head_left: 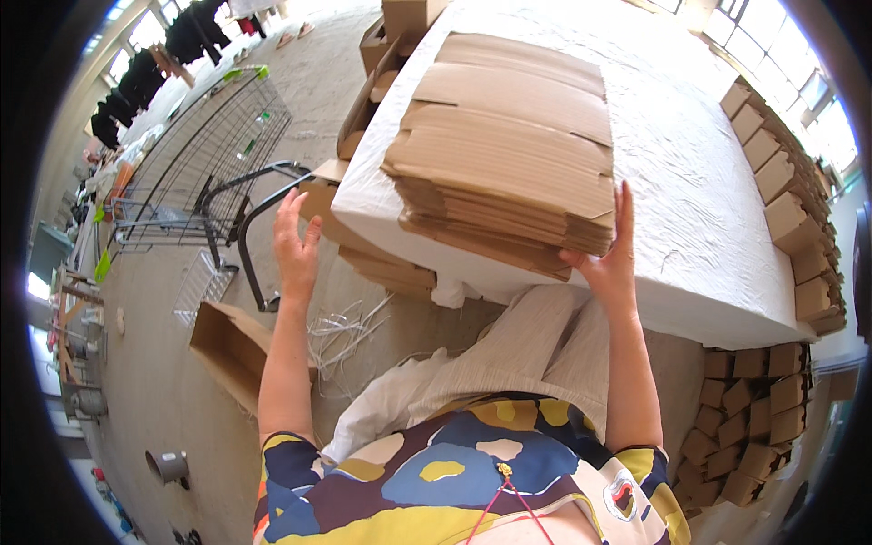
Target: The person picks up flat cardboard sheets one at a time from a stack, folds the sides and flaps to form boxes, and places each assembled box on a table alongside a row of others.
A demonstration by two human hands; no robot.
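A thick stack of flattened brown cardboard boxes (509, 136) lies on the white cloth-covered table (686, 195) before me. My right hand (607, 268) is at the stack's near right corner, thumb along the front edge and fingers stretched up beside its right side. Nothing shows gripped in it. Off to the left of the table corner, my left hand (297, 243) is raised in the air, fingers apart and holding nothing. An open cardboard box (238, 350) stands on the floor below that forearm.
A wire shopping cart (204, 163) stands at the left. Loose white straps (345, 336) lie on the floor near the table. Folded cardboard boxes (781, 195) line the table's right side, and many more boxes (749, 413) are piled below. A grey cylindrical container (168, 467) lies at lower left.
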